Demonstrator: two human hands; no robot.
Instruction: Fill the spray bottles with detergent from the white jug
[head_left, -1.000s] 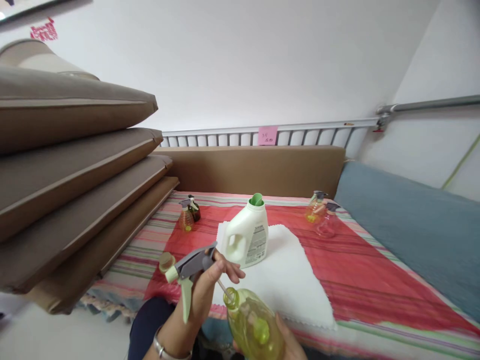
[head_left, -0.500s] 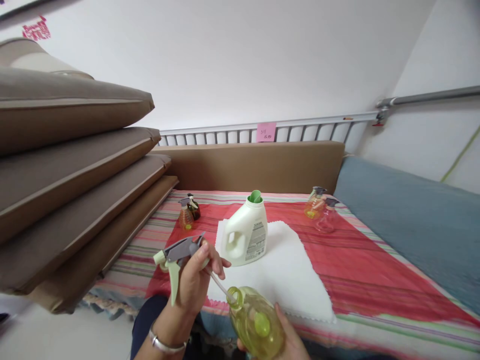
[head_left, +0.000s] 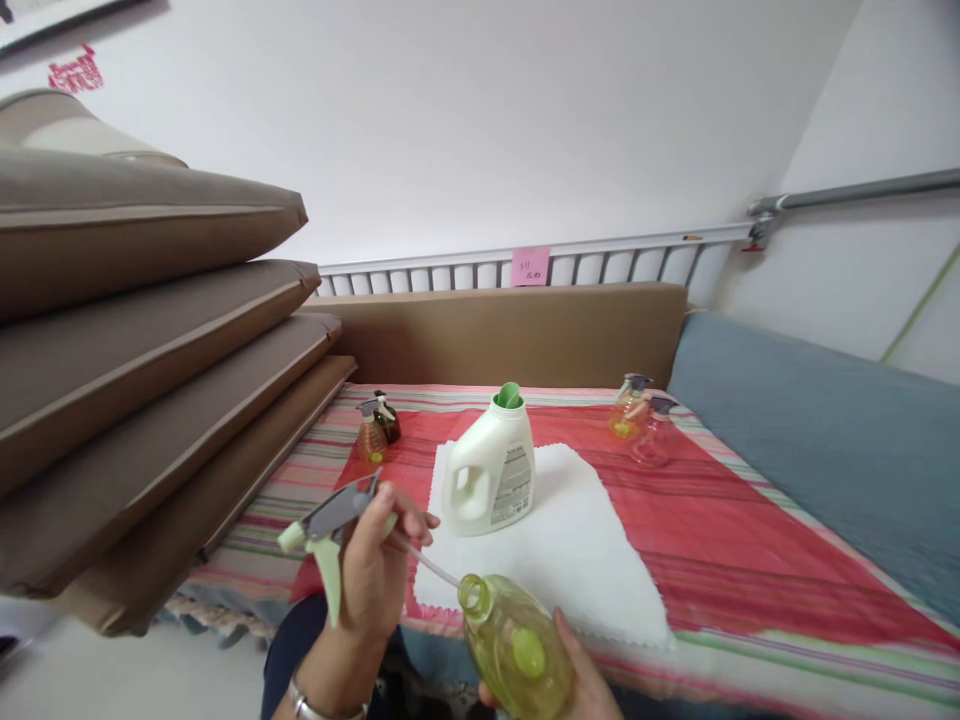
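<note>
Yellow bottle (head_left: 507, 640), translucent, rounded, narrow-necked

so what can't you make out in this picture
All in the head view:
- Tube: blur hides whether its tip is inside the bottle.
- Spray head: partly hidden by the left hand.
- Right hand: some fingers behind the bottle, wrist cut off by the bottom edge.
- Jug: fine print too small.
- Note: writing too small.
- Dark bottle: partly behind a sprayer.
</note>
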